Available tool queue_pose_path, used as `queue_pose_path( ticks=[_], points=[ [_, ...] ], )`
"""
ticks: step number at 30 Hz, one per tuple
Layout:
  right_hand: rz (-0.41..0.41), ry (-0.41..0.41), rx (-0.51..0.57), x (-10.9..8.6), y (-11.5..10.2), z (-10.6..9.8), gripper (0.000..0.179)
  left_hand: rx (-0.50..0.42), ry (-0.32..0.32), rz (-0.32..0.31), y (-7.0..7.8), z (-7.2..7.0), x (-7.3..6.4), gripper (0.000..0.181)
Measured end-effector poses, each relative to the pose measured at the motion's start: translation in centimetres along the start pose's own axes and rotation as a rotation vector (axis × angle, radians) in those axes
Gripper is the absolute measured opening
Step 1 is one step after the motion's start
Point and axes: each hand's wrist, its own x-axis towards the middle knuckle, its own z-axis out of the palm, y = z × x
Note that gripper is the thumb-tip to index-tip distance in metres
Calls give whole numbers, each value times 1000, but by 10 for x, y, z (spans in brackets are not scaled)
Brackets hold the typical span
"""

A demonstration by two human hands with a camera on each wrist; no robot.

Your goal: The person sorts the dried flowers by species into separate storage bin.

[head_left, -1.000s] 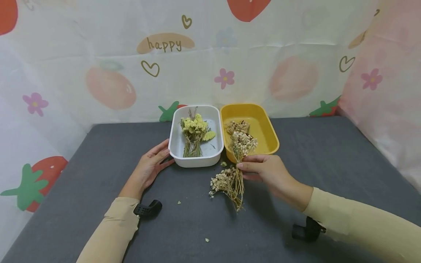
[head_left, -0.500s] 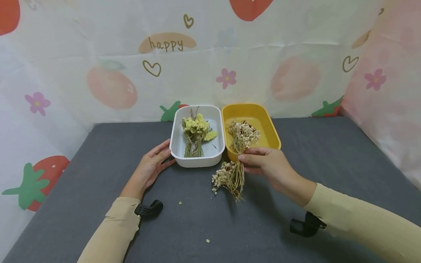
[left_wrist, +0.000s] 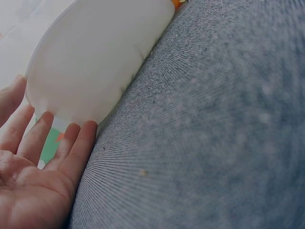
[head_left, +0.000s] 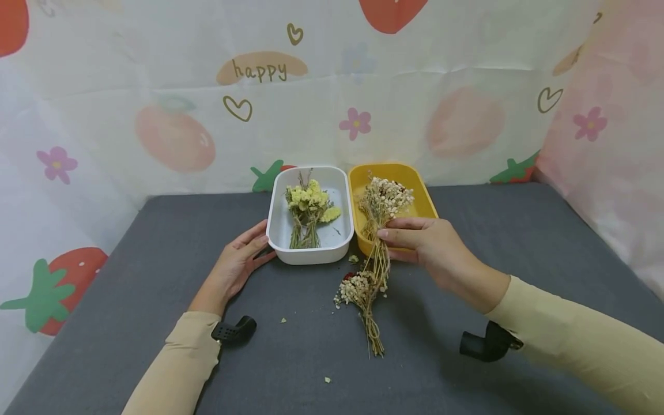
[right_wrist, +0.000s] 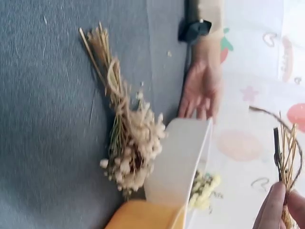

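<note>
My right hand (head_left: 441,251) pinches a bunch of dried white flowers (head_left: 388,197) by its stems, heads over the yellow tray (head_left: 407,173). In the right wrist view, its tied stems (right_wrist: 286,157) stick up past my fingertips (right_wrist: 272,205). A second dried bunch (head_left: 358,288), bound with twine, lies on the dark cloth just in front of the trays. My left hand (head_left: 236,262) rests its extended fingers against the left side of the white tray (head_left: 311,257); the left wrist view shows the palm (left_wrist: 33,191) beside the tray wall (left_wrist: 100,62). Yellow flowers (head_left: 308,199) lie inside the white tray.
The two trays stand side by side near the back edge of the cloth-covered table (head_left: 207,213). A printed curtain (head_left: 321,132) rises behind them. Small crumbs (head_left: 327,380) of plant are scattered on the cloth.
My right hand has raised the held bunch and carried it away from me, over the yellow tray. The lower bunch has come apart from it and now lies stretched out on the cloth. Left hand unchanged.
</note>
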Motion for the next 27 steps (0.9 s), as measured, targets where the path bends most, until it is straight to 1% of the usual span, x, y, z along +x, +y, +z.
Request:
queue_pose_path(
  ticks=[2, 4, 9, 13, 16, 23, 27],
  points=[
    [6, 4, -13, 5, -2, -3, 15, 0, 1, -1, 0, 0, 0, 60],
    [10, 11, -44, 11, -5, -6, 17, -2, 0, 0, 0, 0, 0, 60],
    [15, 37, -103, 31, -11, -20, 32, 1, -5, 3, 0, 0, 0, 60],
    [29, 57, -93, 47, -14, -30, 43, 6, -5, 5, 0, 0, 0, 60],
    [42, 73, -79, 59, -14, -36, 47, 9, -11, 5, 0, 1, 0, 60],
    [51, 64, -112, 86, -10, -38, 51, 10, -11, 5, 0, 0, 0, 59],
    [63, 73, -134, 102, -5, -37, 49, 7, -11, 7, -1, 0, 0, 60]
  ],
)
